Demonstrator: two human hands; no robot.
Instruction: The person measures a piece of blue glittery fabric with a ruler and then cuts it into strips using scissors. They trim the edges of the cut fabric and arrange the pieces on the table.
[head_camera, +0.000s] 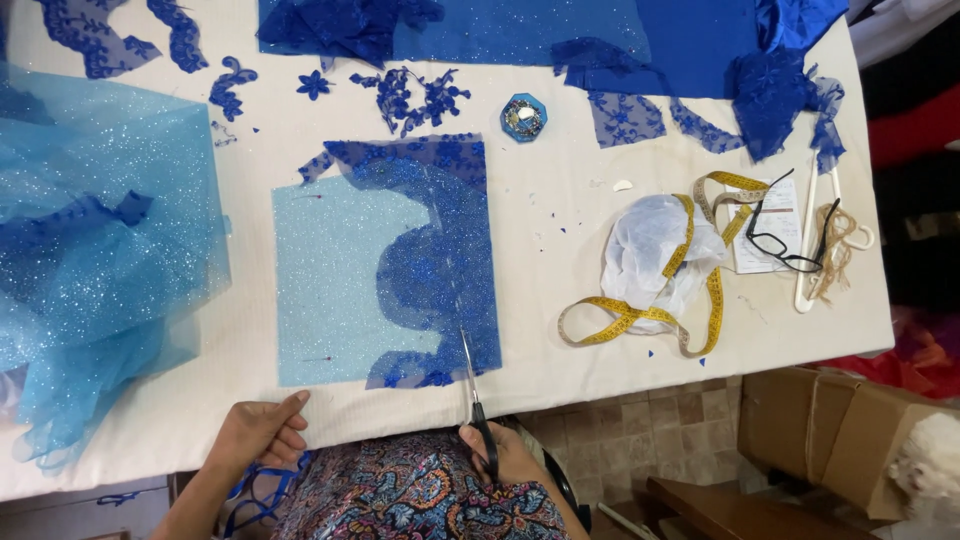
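My right hand (505, 455) grips black-handled scissors (472, 385) at the table's near edge, blades pointing away onto the lower right corner of a dark blue lace piece (440, 250). The lace lies over a pale blue glittery fabric rectangle (325, 280) in the middle of the white table (560, 330). My left hand (258, 432) rests at the table's near edge, left of the fabric, fingers loosely curled and holding nothing that I can see.
Light blue glitter tulle (100, 230) is heaped at left. Blue lace scraps (410, 95) and blue cloth (600, 40) lie at the back, with a small blue pin box (523, 117). At right sit a yellow tape measure (650, 315), white netting (650, 250) and glasses (790, 235). Cardboard boxes (830, 430) stand on the floor.
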